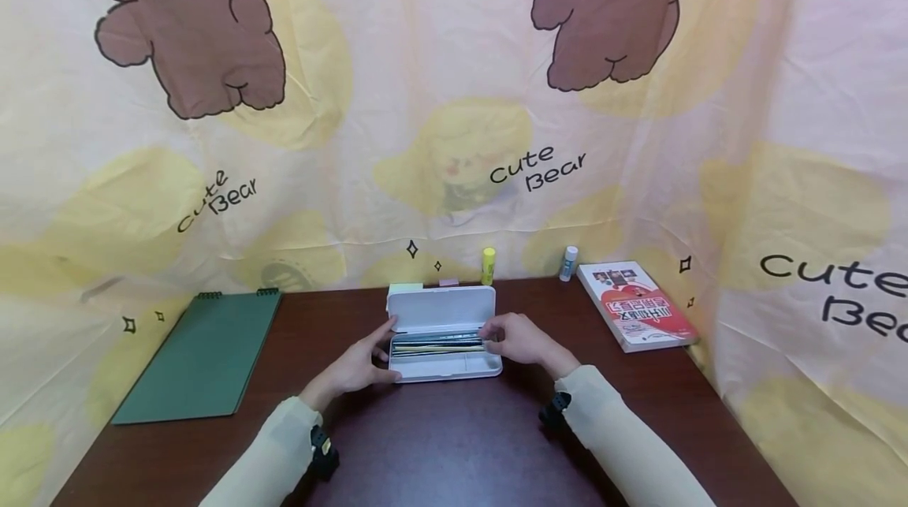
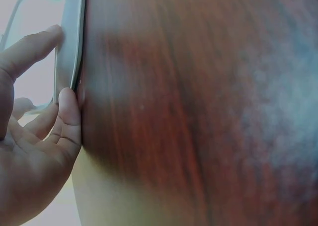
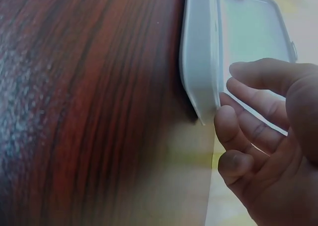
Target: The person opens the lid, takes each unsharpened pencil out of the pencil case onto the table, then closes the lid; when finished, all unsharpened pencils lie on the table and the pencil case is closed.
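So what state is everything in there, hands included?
Case: open, lid raised
Left hand: gripping the case's left end
Right hand: at the case's right end, grip unclear
Notepad: closed, flat
Book: closed, flat
Yellow tube: upright
White-topped tube: upright

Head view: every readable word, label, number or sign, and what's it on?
"Cute Bear": cloth backdrop, twice, left and centre.
"Cute Be…": same cloth, right; the rest is cut off by the picture's edge.
Book: cover print too small and blurred to read surely.
White-capped tube, yellow tube: any marks too small to read.
White case, green pad: no readable text.
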Available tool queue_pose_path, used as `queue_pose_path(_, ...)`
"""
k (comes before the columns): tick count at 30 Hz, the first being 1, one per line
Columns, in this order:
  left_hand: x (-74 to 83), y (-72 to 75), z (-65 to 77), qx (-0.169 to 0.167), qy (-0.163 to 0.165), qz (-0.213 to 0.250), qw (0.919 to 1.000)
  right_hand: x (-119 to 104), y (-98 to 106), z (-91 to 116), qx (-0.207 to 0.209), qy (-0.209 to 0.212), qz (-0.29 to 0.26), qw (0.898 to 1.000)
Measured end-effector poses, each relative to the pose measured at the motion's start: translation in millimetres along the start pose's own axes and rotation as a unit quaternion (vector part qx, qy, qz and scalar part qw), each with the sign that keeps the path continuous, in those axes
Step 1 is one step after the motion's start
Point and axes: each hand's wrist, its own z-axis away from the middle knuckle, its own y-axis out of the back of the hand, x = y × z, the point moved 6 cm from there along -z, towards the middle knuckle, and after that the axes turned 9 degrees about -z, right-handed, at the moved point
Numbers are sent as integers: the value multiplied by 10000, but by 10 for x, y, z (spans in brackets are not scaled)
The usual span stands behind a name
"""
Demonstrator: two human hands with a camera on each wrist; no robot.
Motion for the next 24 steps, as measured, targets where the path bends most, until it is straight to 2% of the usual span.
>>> queue_pose_path(11, 5, 11, 14, -12, -12, 53, 10000, -35, -57, -63, -126, -7, 302, 9995)
queue_pose_path(24, -23, 33, 37, -88, 184, 78, 9998, -64, -82, -79, -329, -64, 389, 9987)
